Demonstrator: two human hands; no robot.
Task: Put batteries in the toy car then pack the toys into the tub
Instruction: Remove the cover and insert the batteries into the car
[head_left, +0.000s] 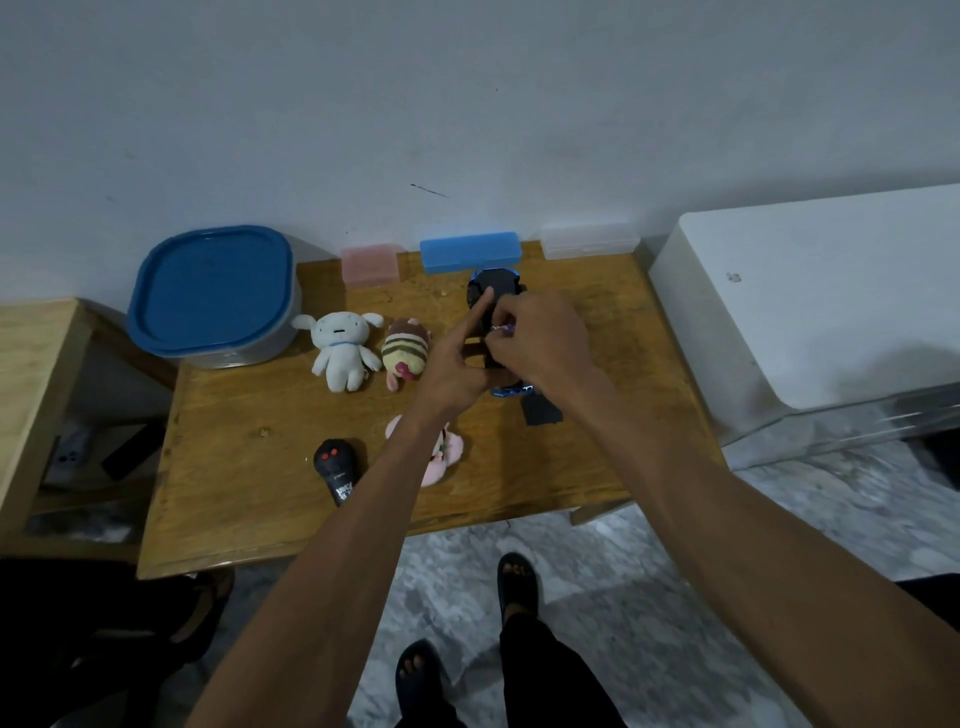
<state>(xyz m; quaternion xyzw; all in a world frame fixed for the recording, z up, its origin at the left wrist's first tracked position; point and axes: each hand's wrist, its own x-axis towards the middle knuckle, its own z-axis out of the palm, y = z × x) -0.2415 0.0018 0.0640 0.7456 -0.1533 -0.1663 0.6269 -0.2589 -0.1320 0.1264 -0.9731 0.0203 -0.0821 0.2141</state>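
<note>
The blue and black toy car (488, 289) lies underside up at the back middle of the wooden table (249, 499). My left hand (456, 366) grips its left side, index finger stretched along the underside. My right hand (543, 338) hovers over the car, its fingertips pinching a small silvery-purple battery (503, 327). A flat black cover piece (541, 411) rests just in front of the car. The grey tub (270, 348) with its blue lid (213, 291) on stands at the back left. A white plush (340, 348), a striped plush (406, 351), a pink plush (453, 451) and a black remote (337, 467) lie on the table.
A pink box (370, 264), a blue box (470, 252) and a clear box (589, 240) line the wall behind the table. A white appliance (805, 301) stands to the right, a wooden shelf (36, 364) to the left. My sandalled feet (514, 577) are below the table's front edge.
</note>
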